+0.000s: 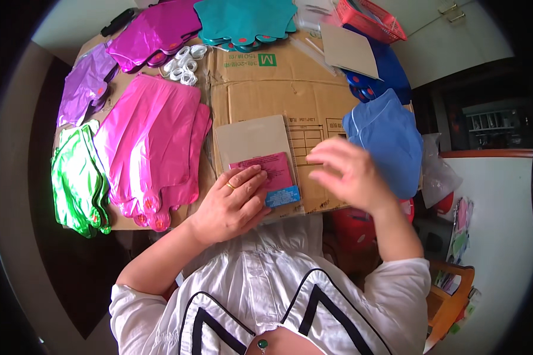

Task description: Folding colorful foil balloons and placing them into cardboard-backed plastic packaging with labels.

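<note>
Nearest in my view, the left hand (pixel 234 204) lies flat, fingers loosely spread, pressing on the pink card (pixel 265 170) without gripping it; that card sits on a tan cardboard sheet (pixel 251 139), and a small blue label (pixel 282 196) lies at the card's near right corner. I see the right hand (pixel 346 174) hovering just right of the pink card, fingers loosely curled and part open, holding nothing I can make out. Beyond that hand, a light blue stack (pixel 385 139) lies right of the card. Left of the card rest bright pink foil balloons (pixel 151 139), then green ones (pixel 77 180) further left. Beyond the card, white ribbon coils (pixel 185 64), purple foil (pixel 86 83), magenta foil (pixel 154 29), teal foil (pixel 246 21) and a red basket (pixel 373 18) follow.
</note>
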Demonstrator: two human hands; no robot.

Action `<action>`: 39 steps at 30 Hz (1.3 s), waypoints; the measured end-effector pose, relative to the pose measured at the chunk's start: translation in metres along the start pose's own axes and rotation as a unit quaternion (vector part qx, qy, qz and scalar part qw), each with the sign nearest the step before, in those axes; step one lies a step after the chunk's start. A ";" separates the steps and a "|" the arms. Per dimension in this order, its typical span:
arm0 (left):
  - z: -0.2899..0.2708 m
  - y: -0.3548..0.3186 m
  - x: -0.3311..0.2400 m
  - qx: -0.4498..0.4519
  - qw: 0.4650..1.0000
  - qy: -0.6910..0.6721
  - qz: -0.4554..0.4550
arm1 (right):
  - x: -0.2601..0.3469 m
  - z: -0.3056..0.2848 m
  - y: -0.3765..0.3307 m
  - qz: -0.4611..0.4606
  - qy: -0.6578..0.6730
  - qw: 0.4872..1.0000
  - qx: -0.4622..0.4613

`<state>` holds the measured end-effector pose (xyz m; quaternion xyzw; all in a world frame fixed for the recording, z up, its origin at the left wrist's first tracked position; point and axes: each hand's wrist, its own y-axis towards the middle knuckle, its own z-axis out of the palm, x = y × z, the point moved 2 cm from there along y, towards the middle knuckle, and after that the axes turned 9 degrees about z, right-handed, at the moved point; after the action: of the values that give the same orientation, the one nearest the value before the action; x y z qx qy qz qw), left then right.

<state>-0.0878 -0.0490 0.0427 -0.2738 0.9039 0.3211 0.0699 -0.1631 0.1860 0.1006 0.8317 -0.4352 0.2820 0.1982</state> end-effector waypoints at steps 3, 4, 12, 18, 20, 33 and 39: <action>0.000 0.000 -0.004 -0.004 1.000 0.017 0.006 | 0.017 0.027 -0.027 -0.082 -0.116 0.990 -0.018; 0.001 -0.001 -0.005 -0.007 1.000 0.019 0.007 | 0.019 0.033 -0.032 -0.105 -0.142 0.984 0.005; 0.002 -0.002 -0.008 -0.020 1.000 0.017 0.004 | 0.005 0.060 -0.053 -0.173 -0.232 0.955 -0.072; -0.001 -0.001 -0.010 -0.012 0.999 0.030 0.013 | -0.007 0.022 -0.010 -0.121 -0.013 0.990 -0.067; -0.001 0.001 -0.011 -0.010 0.999 0.037 0.014 | -0.027 -0.007 0.034 0.034 0.011 0.994 -0.107; 0.007 -0.001 -0.014 -0.026 0.996 0.082 0.036 | -0.078 -0.010 0.203 0.136 -0.489 0.861 -0.028; 0.007 -0.001 -0.013 -0.012 0.995 0.087 0.041 | -0.086 -0.011 0.200 0.154 -0.478 0.860 -0.086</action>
<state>-0.0761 -0.0395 0.0407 -0.2641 0.9131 0.3096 -0.0261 -0.3726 0.1363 0.0704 0.7662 -0.6218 -0.1619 -0.0098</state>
